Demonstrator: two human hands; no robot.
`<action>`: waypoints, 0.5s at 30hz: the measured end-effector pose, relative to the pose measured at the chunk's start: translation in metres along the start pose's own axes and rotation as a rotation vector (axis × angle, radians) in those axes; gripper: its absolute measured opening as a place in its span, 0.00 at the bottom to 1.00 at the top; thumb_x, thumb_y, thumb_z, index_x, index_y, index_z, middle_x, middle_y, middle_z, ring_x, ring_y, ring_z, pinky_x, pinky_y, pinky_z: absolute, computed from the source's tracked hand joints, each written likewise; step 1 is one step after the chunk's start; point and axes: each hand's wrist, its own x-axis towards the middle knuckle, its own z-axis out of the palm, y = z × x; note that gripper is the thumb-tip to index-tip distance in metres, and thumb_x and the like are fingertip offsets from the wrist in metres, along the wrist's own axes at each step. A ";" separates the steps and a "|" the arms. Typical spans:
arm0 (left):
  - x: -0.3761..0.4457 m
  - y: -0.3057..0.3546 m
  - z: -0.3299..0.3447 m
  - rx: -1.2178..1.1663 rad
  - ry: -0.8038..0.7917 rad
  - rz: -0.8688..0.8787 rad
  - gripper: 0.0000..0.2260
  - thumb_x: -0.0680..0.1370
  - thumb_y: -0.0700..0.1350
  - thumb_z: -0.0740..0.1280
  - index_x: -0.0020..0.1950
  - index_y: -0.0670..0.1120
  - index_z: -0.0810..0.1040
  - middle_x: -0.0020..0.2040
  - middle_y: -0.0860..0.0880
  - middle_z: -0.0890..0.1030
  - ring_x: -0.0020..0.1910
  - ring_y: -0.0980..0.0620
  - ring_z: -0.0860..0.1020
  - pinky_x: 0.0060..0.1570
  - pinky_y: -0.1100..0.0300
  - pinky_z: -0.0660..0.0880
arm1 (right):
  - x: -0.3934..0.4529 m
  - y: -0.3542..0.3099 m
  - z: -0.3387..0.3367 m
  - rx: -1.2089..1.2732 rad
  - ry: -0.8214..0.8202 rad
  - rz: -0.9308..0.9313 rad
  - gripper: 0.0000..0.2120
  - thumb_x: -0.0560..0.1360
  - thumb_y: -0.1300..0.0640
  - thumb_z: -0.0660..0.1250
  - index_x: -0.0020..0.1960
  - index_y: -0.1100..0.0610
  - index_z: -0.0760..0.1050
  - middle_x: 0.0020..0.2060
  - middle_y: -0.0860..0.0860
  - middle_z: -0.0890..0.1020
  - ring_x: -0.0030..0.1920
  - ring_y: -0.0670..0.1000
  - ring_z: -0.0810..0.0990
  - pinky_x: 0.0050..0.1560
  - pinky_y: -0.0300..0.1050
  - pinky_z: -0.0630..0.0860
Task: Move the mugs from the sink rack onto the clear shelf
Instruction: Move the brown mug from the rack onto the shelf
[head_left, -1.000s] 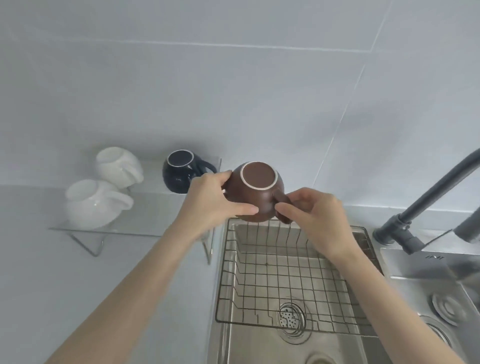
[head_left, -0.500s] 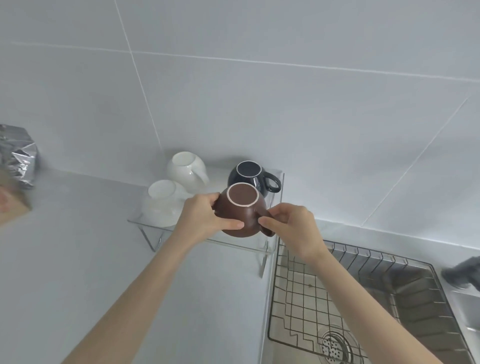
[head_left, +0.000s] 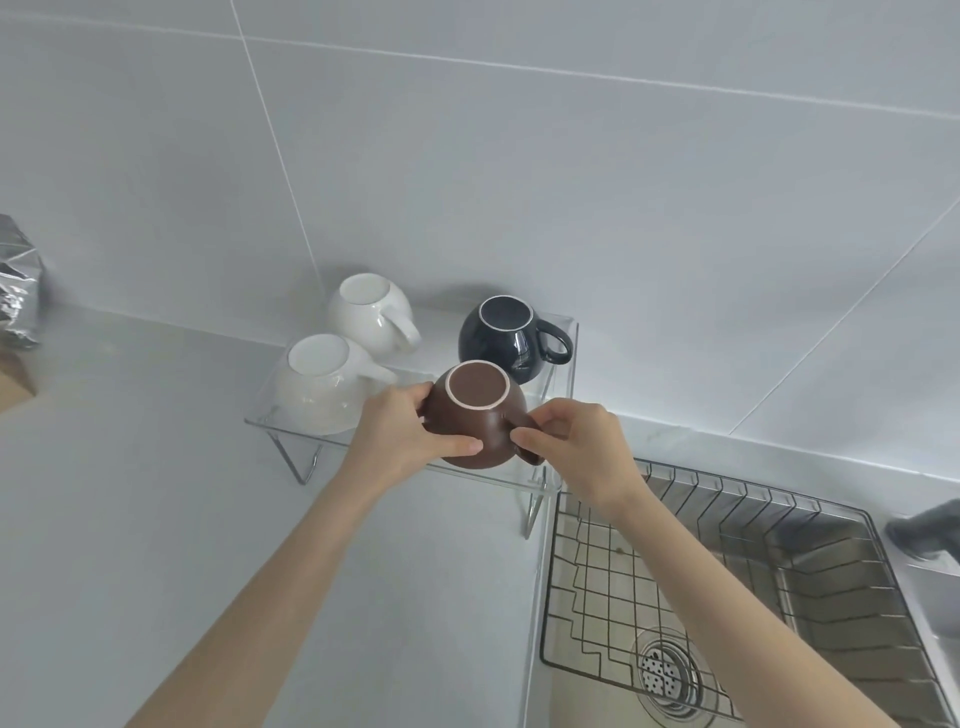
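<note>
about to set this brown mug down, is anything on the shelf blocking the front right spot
Nothing visible blocks it. The brown mug hangs over the clear shelf front right; the dark mug sits behind, the white mugs left.

Soft, even, cool daylight; sharp at centre, stretched at the edges.

Small glare spots sit on the dark navy mug (head_left: 503, 338) just beyond the hands; faint shadows lie under the clear shelf (head_left: 291, 434); far right of the right hand (head_left: 582, 452), the faucet (head_left: 927, 530) is blurred.
</note>
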 end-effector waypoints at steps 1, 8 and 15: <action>0.001 -0.001 0.000 0.000 -0.002 0.001 0.33 0.49 0.57 0.74 0.51 0.46 0.80 0.48 0.47 0.85 0.50 0.48 0.81 0.54 0.46 0.77 | 0.000 0.000 0.000 -0.003 0.000 -0.005 0.04 0.68 0.61 0.70 0.40 0.61 0.79 0.34 0.57 0.85 0.28 0.43 0.76 0.31 0.28 0.71; 0.003 -0.006 -0.003 0.022 -0.040 -0.004 0.34 0.49 0.57 0.74 0.54 0.48 0.78 0.50 0.48 0.84 0.52 0.49 0.81 0.56 0.48 0.77 | 0.000 0.002 0.001 0.003 0.010 -0.005 0.04 0.68 0.60 0.71 0.42 0.59 0.79 0.37 0.54 0.84 0.30 0.41 0.79 0.36 0.30 0.74; 0.026 0.020 -0.040 0.083 -0.203 0.097 0.39 0.63 0.42 0.77 0.70 0.44 0.63 0.71 0.48 0.68 0.68 0.53 0.69 0.64 0.58 0.68 | -0.019 0.008 0.006 -0.042 0.175 -0.094 0.15 0.69 0.60 0.71 0.55 0.55 0.77 0.45 0.48 0.80 0.50 0.52 0.79 0.57 0.45 0.75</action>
